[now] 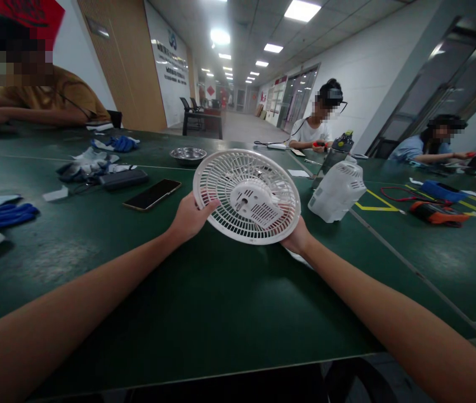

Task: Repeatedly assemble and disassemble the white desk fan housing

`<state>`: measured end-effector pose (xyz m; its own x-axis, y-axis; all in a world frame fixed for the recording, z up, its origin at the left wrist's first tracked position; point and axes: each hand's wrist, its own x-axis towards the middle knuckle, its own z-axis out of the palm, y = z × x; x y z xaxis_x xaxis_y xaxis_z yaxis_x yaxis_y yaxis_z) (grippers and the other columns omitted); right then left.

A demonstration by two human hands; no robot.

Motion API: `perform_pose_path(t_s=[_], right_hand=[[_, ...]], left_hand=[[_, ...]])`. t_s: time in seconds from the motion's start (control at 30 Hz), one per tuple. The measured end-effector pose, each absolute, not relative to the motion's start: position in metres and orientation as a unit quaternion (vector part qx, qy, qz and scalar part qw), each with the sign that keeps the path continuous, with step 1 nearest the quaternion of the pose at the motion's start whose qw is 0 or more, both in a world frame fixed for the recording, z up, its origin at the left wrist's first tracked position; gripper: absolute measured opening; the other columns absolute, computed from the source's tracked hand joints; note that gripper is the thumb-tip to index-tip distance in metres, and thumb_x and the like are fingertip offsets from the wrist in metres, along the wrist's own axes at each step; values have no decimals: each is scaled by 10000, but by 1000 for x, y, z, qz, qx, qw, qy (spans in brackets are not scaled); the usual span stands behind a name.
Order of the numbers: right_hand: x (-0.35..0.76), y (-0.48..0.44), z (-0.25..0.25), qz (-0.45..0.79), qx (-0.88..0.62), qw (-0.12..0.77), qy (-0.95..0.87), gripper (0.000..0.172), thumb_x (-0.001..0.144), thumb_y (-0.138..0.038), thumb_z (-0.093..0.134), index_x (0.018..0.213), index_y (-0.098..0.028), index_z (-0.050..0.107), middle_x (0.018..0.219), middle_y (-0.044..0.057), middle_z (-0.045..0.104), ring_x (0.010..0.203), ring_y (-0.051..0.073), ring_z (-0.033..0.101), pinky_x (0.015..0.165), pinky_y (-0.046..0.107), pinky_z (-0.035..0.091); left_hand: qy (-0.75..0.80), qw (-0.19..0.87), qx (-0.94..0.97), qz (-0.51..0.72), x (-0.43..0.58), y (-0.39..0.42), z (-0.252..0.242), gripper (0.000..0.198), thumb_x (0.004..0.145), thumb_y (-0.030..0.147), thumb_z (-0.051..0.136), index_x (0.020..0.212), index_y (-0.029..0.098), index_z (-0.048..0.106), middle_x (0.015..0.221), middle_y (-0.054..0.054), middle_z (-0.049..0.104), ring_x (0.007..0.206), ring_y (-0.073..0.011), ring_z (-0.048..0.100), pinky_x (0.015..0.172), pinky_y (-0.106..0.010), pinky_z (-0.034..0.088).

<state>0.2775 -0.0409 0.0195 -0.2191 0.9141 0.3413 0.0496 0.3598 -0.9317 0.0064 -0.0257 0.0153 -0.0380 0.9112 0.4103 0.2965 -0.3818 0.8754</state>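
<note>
A round white plastic fan grille is held tilted above the green table, its slotted hub facing me. My left hand grips the grille's left edge, with the thumb over the front and the other fingers hidden behind. At the lower right edge, my right hand holds the grille from behind, its fingers mostly hidden. Just right of the grille stands a white plastic housing. Something white lies on the table partly beneath my right hand.
A black phone, grey case, gloves and metal bowl lie left and behind. Blue gloves rest far left. A bottle and orange meter are right. Three people sit around the tables.
</note>
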Motion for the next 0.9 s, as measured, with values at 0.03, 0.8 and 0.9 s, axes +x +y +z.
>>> perform_pose_path(t_s=[0.03, 0.8, 0.9], right_hand=[[278, -40, 20, 446, -370, 521, -626, 542, 854, -725, 489, 1114, -282, 665, 1021, 48, 744, 1031, 315, 680, 837, 493, 575], [319, -27, 36, 95, -383, 416, -819, 711, 886, -462, 642, 1504, -283, 341, 1171, 95, 661, 1062, 278, 635, 944, 494, 517], [339, -10, 29, -5, -481, 443, -757, 766, 803, -404, 711, 1481, -249, 391, 1266, 139, 622, 1141, 326, 604, 979, 534, 497]], left_hand=[[472, 315, 616, 546, 5, -21, 12, 310, 813, 340, 744, 1078, 187, 691, 1054, -74, 737, 931, -231, 691, 786, -338, 558], [429, 705, 348, 444, -5, -8, 18, 164, 951, 86, 544, 963, 68, 707, 891, -156, 766, 729, -206, 764, 711, -315, 659], [437, 698, 344, 452, -4, -7, 16, 156, 953, 94, 557, 942, 74, 711, 870, -151, 763, 718, -201, 760, 690, -309, 659]])
